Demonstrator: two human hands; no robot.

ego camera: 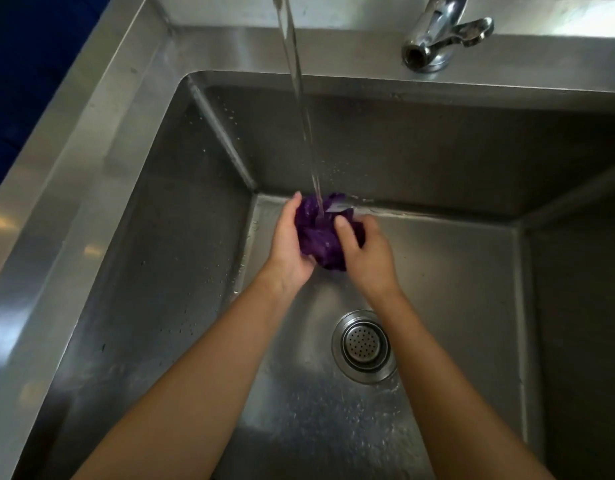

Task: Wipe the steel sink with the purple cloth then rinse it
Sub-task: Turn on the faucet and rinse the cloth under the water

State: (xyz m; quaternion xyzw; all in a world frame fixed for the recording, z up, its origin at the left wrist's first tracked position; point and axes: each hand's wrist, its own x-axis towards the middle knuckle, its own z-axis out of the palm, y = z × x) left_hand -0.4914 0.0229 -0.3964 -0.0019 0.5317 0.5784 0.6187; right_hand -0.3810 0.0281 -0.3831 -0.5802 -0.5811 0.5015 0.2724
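Both hands, left hand (288, 249) and right hand (366, 252), gripped the bunched cloth (320, 233) under the stream (301, 98), above the drain (364, 345) in the sink (133, 168). Squeezing loosely could let the wet cloth slip and block the drain, or spray water over the rim.

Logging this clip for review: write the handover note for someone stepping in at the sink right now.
Left hand and right hand: both closed on the bunched purple cloth, held together under the running water stream, above the far end of the basin floor.
Steel sink: walls and floor wet with droplets; drain strainer uncovered.
Done: cloth rinse is under way; wiping cannot be confirmed from this view.
Left: finish rinsing, wring the cloth, shut off the tap.
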